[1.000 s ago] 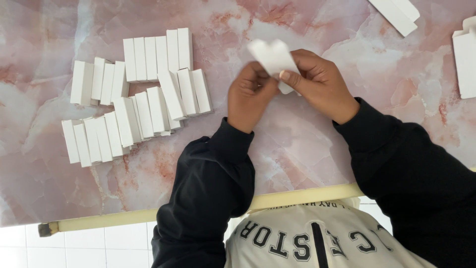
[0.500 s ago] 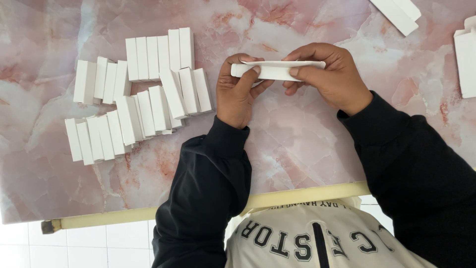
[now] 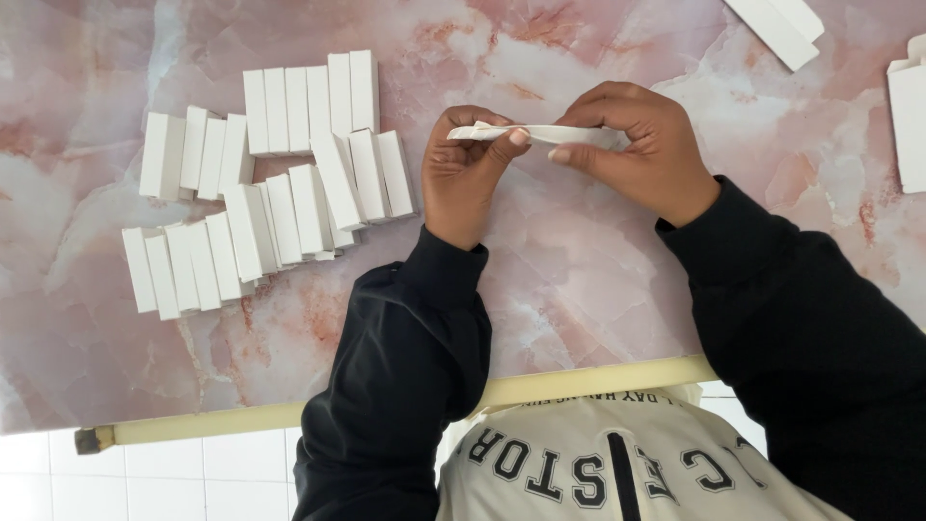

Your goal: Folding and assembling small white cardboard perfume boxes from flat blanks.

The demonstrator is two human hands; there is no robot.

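Both my hands hold one small white cardboard box (image 3: 540, 133) lying lengthwise above the pink marble table (image 3: 579, 270). My left hand (image 3: 463, 174) pinches its left end, where a flap sticks out. My right hand (image 3: 637, 145) grips its right half from above, with the thumb underneath. To the left of my left hand lies a group of several finished white boxes (image 3: 280, 174), side by side in rough rows.
Flat white box blanks lie at the top right corner (image 3: 776, 27) and at the right edge (image 3: 909, 121). The table's cream front edge (image 3: 241, 420) runs below, with white floor tiles beyond it. My black sleeves cross the lower table.
One second ago the hands held a blank tilted upward. Since then it has been turned level and squeezed flatter, and my left fingers now work its left end flap.
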